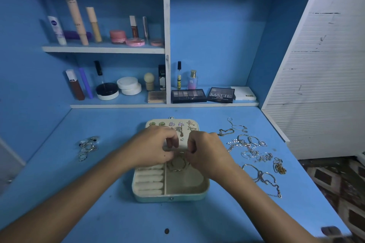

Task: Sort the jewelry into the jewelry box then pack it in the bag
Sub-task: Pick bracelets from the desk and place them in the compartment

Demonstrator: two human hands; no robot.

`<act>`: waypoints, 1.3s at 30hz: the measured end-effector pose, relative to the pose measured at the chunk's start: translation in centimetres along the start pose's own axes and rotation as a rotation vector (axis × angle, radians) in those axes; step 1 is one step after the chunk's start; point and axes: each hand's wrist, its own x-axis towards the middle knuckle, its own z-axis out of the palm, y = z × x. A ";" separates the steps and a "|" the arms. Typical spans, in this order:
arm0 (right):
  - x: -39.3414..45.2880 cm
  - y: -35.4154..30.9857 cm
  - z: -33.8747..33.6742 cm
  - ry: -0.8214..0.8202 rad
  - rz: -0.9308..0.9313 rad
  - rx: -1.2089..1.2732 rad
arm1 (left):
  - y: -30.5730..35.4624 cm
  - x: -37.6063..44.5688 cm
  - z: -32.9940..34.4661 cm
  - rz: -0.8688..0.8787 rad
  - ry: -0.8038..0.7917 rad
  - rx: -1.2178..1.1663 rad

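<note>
1. We stand at a blue tabletop [197, 223] under blue shelves of cosmetics [110, 37]; patterned floor shows at lower right.
2. The open jewelry box [171, 189] sits at centre frame: earrings [171, 124] pinned in its lid, gold hoops [177, 163] in one tray compartment, ring rolls bare.
3. We judge sorting early: a spread of chains and bracelets [250, 150] waits right of the box, rings [87, 147] left. No bag in view.
4. Our left hand [152, 148] and right hand [207, 154] curl over the box, fingertips pinching something small; what, we cannot tell.
</note>
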 end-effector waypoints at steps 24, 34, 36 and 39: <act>0.2 0.0 -0.5 -0.074 -0.002 0.053 | 1.5 0.5 0.9 -0.135 -0.016 0.098; -0.9 2.4 -3.7 0.042 0.060 0.174 | 1.3 1.5 0.2 -0.126 -0.018 0.030; -1.2 3.3 -4.5 0.071 0.085 0.185 | 1.8 2.1 0.1 -0.122 -0.001 0.016; -1.7 4.7 -5.6 0.109 0.138 0.181 | 2.8 3.3 0.2 -0.111 0.014 -0.025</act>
